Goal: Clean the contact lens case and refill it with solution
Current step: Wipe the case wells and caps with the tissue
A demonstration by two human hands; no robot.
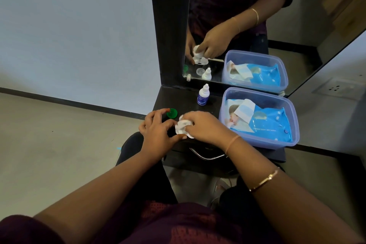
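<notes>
My right hand (206, 127) grips a crumpled white wipe (183, 125) and presses it down over the contact lens case, which is almost fully hidden under the wipe and my fingers. My left hand (158, 132) pinches the case's edge (189, 135) from the left. The mirror reflection shows the white case under the wipe. A green cap (172, 113) lies loose on the black shelf just beyond my left fingers. The small white solution bottle (203, 95) with a blue label stands upright further back.
A clear plastic tub (293, 123) holding a blue pack of wet wipes (263, 125) sits on the right of the black shelf (178, 97). A mirror (227, 25) rises behind it. A drawer handle (206, 156) is below the shelf edge.
</notes>
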